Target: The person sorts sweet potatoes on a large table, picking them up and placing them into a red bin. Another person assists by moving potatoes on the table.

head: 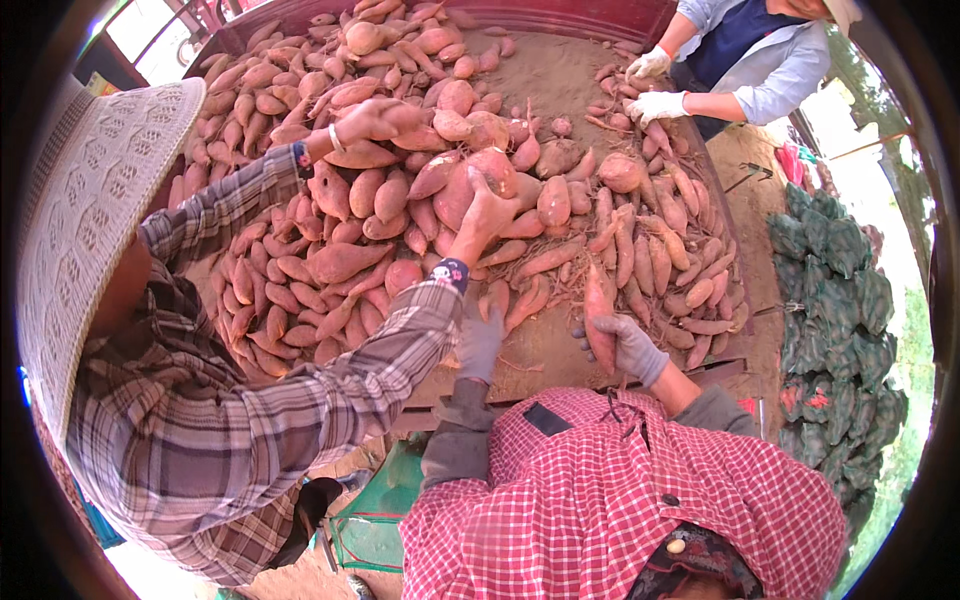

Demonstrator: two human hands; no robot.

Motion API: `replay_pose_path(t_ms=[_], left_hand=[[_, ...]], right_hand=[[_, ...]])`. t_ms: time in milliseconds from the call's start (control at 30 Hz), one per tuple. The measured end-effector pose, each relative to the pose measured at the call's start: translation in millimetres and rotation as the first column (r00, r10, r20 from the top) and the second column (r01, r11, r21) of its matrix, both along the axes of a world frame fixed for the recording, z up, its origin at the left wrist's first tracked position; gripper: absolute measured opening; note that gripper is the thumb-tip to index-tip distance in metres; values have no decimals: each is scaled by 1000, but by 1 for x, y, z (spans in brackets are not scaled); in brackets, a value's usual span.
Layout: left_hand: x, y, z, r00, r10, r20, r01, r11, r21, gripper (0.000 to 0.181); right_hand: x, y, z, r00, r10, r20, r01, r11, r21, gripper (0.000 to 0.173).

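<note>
My right hand (634, 346), in a grey glove, grips a long reddish sweet potato (599, 319) that points away from me above the front of the bed. My left hand (480, 341), gloved too, reaches to the near edge of the pile. Its fingers are against a smaller sweet potato (496, 295); a co-worker's plaid sleeve (375, 360) partly covers them, so the grip cannot be made out. Between and beyond my hands lies a large heap of sweet potatoes (345, 262) with dry roots and soil.
At left, a co-worker in a woven hat (112, 172) leans over the heap, one bare hand on a big round sweet potato (480, 184). Another person's white-gloved hands (656, 105) work at the far right. Filled green mesh sacks (832, 322) stand right; a green mesh bag (375, 517) hangs below.
</note>
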State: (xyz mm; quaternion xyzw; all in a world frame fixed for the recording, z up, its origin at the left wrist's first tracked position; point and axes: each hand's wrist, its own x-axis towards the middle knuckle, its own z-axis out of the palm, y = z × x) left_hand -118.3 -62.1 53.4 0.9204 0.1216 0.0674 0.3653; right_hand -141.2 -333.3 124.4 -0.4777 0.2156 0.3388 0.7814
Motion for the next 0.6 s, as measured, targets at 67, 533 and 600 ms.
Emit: replay_pose_path(t_ms=[67, 533, 600], left_hand=[[18, 5, -18, 984, -3, 180, -8, 998, 59, 63], [147, 5, -59, 960, -103, -259, 186, 930, 318, 45], [140, 2, -12, 950, -123, -288, 221, 915, 338, 45]], right_hand=[[-13, -14, -2, 998, -52, -36, 51, 998, -35, 45], [-65, -51, -11, 940, -289, -179, 290, 957, -24, 41], [-69, -49, -10, 929, -325, -177, 326, 945, -22, 40]])
